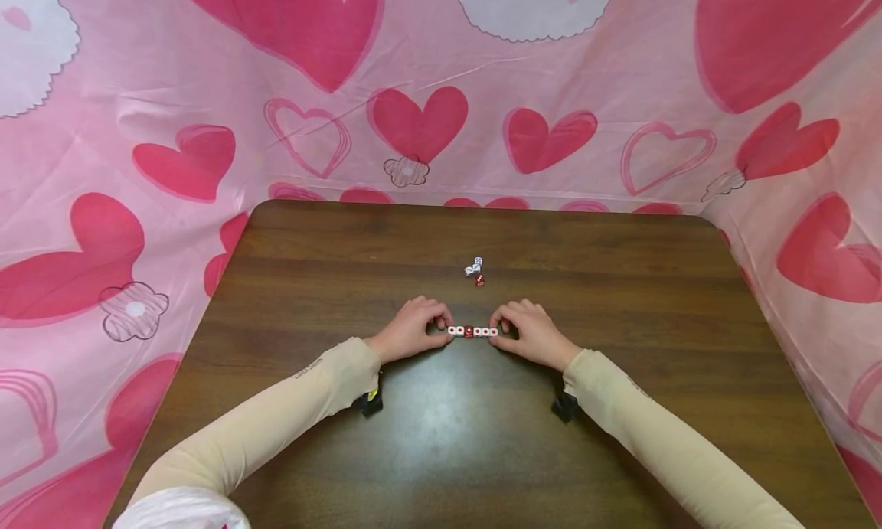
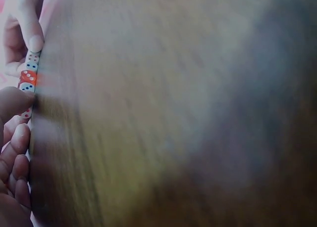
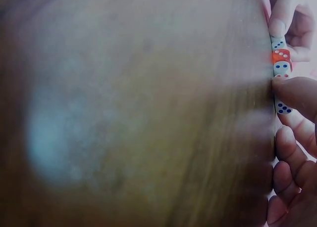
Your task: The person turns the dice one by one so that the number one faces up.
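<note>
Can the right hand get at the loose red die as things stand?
Probably yes: bare table lies between the right hand and the loose red die, though the hand would first need to release its end of the dice row.

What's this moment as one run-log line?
left hand: pinches dice row, left end | right hand: pinches right end | loose dice: beyond row

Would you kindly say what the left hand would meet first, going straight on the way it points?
The left hand would first meet the row of dice, whose left end it pinches; past that, probably the right hand, though depth is unclear.
</note>
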Demonstrator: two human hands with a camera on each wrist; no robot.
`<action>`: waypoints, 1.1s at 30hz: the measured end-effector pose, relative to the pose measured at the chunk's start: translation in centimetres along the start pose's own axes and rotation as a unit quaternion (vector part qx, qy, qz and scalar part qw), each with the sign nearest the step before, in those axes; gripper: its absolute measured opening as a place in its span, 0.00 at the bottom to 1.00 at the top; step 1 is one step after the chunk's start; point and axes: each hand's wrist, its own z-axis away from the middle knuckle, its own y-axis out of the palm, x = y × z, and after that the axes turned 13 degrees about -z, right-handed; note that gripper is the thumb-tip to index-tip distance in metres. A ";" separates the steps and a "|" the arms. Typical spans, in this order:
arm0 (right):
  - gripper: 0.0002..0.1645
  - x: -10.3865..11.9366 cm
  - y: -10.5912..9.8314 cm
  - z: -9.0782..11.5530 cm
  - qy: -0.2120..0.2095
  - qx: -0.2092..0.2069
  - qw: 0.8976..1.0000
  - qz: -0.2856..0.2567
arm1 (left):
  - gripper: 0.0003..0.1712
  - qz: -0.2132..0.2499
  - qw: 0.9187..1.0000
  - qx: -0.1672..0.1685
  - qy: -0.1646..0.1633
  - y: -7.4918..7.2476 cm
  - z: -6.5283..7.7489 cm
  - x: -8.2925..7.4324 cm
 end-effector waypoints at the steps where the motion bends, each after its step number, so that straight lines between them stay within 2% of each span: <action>1: 0.12 0.0 0.0 -0.1 -0.001 0.000 1.000 0.000 | 0.07 0.000 1.000 0.000 0.000 0.0 0.0 0.0; 9: 0.13 -0.2 -0.3 -0.5 0.009 0.023 1.000 -0.006 | 0.07 -0.003 1.000 -0.007 0.001 0.0 0.0 0.1; 14: 0.11 -0.3 -1.1 -0.8 0.045 0.039 0.996 -0.067 | 0.08 -0.006 1.000 -0.011 0.003 0.1 0.1 0.0; 18: 0.06 -0.4 -2.0 -1.6 0.062 0.019 0.993 -0.102 | 0.08 -0.014 1.000 -0.017 0.006 0.2 0.1 0.0; 23: 0.04 -0.7 -2.8 -3.3 0.076 -0.035 0.992 -0.091 | 0.08 -0.018 1.000 -0.022 0.009 0.3 0.1 0.1; 26: 0.06 -0.9 -3.0 -4.7 0.096 -0.053 0.990 -0.091 | 0.08 -0.017 1.000 -0.018 0.004 0.3 0.0 0.1; 33: 0.17 0.0 -2.7 -7.2 0.175 -0.053 0.980 -0.076 | 0.08 -0.011 1.000 -0.013 -0.002 0.2 0.2 0.0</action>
